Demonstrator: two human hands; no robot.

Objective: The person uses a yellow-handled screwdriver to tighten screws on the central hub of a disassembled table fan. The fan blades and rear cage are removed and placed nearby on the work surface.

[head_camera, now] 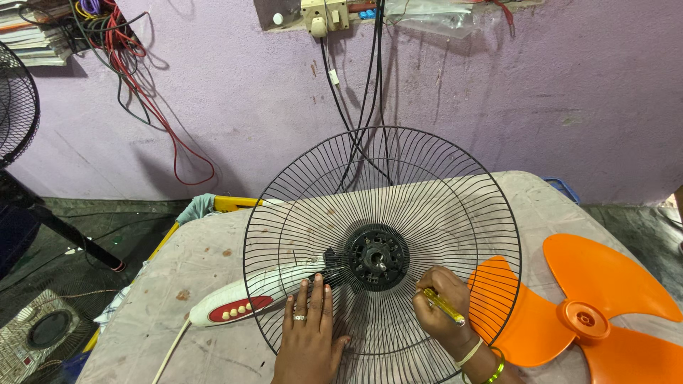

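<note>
Fan guard: black wire fan guard (382, 213) stands centre frame on the table (206, 263), its hub (377, 257) facing the camera.
Right hand: right hand (441, 307) clenched around a yellow screwdriver (444, 306), just right of the hub.
Left hand: left hand (310, 328) released, fingers flat against the wires, lower centre.
Body: white fan base (249, 297) with red button panel behind the guard, lower left.
Blade: orange fan blade (583, 313) lies lower right.

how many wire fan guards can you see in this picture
2. One round black wire guard stands on the table, steadied by the left hand, while the right hand holds a yellow screwdriver. A second guard shows partly at the left edge.
</note>
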